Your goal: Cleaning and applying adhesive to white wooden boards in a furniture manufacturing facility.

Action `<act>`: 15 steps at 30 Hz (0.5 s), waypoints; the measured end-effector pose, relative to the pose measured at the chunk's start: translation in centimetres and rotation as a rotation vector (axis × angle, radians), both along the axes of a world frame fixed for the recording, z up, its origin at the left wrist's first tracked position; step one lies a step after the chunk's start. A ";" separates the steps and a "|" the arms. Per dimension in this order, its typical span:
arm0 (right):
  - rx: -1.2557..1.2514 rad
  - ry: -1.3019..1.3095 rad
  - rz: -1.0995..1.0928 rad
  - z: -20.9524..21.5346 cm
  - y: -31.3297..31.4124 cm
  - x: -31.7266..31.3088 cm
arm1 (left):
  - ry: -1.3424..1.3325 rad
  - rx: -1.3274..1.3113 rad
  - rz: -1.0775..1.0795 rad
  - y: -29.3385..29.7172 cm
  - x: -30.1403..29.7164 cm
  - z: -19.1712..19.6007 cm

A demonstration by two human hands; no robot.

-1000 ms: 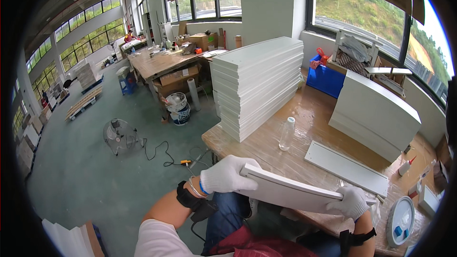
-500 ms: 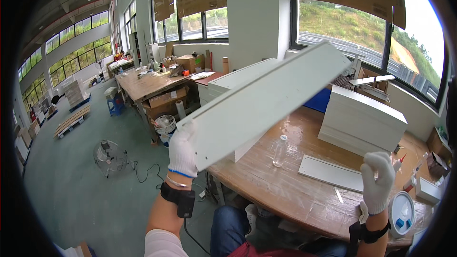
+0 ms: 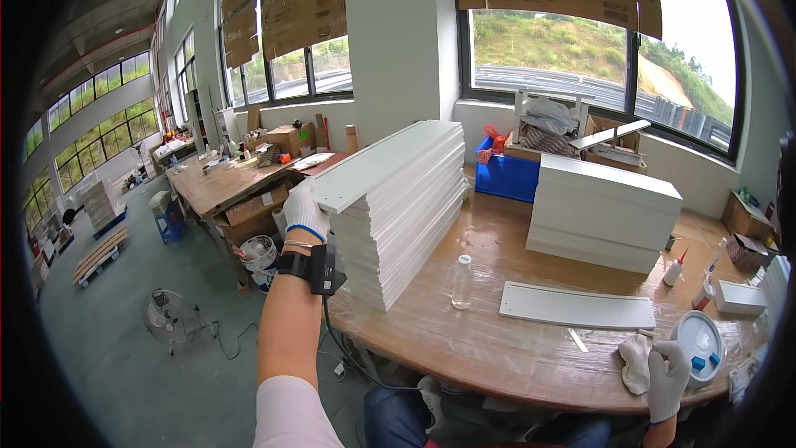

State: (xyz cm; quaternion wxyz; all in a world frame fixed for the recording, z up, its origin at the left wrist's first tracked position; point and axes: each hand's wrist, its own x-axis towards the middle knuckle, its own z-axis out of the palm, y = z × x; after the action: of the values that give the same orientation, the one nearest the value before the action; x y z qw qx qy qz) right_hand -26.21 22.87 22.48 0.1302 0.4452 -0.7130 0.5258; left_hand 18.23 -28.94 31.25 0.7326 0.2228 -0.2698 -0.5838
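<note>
My left hand [image 3: 306,210], in a white knit glove, grips the near left end of a long white board [image 3: 390,164]. That board lies on top of a tall stack of white boards [image 3: 406,228], roughly in line with it. Low on the right, my gloved right hand [image 3: 667,375] has its fingers curled in; whether anything is inside them is hidden. It is beside a crumpled white cloth or glove [image 3: 635,363] and a round white lid [image 3: 698,348] with small blue pieces on it. A single white panel [image 3: 576,305] lies flat farther in.
A clear bottle [image 3: 463,282] stands upright on the wooden table [image 3: 431,348] between stack and panel. Behind are another stack of white boards [image 3: 601,216] and a blue bin [image 3: 504,176]. A red-tipped glue bottle [image 3: 676,269] stands right. A fan [image 3: 170,319] is on the floor at left.
The white board, raised and tilted before, now rests on the tall stack, with my left hand still at its end. My right hand has lowered to beside the cloth. The view has shifted right.
</note>
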 end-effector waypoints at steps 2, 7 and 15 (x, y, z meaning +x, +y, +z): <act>0.026 0.005 -0.003 -0.5 -0.2 0.1 | -0.011 0.019 0.043 -0.6 -0.6 0.1; 0.066 -0.084 -0.029 -2.5 -1.1 0.7 | -0.515 0.240 0.533 -2.3 -1.8 1.1; 0.127 0.037 0.104 -4.1 -2.6 1.4 | -0.668 0.219 0.800 -4.0 -4.3 1.2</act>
State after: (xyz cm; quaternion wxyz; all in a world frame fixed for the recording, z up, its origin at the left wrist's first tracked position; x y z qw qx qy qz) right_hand -24.77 20.25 18.40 0.0873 0.4987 -0.7182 0.4773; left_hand 13.89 -32.93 32.43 0.7446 0.5575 -0.3198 -0.1806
